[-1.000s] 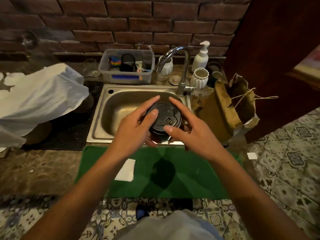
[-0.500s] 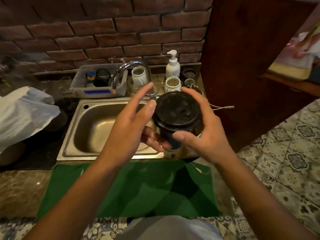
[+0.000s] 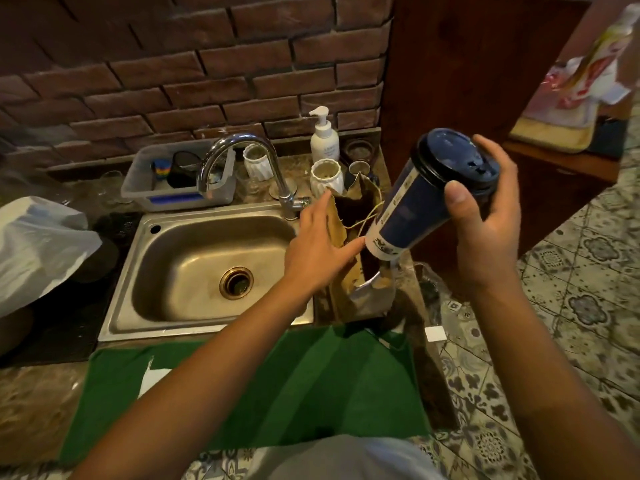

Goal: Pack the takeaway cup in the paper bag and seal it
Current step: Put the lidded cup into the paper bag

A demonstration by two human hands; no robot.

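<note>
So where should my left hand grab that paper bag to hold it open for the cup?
Take the paper bag by its upper left rim, coming from the sink side. It stands upright with its mouth open, and the left hand already rests against that wall, leaving the right clear for the takeaway cup.

I see a brushed stainless-steel sink (image 3: 145, 271) under a glossy chrome tap (image 3: 242, 147), against rough matt brick (image 3: 173, 74). The takeaway cup (image 3: 412, 209) looks like printed paper with a shiny dark plastic lid (image 3: 457, 157); the paper bag (image 3: 346, 271) is creased brown kraft. A matt green cloth (image 3: 277, 386) covers the mottled stone desk (image 3: 31, 403).
</note>
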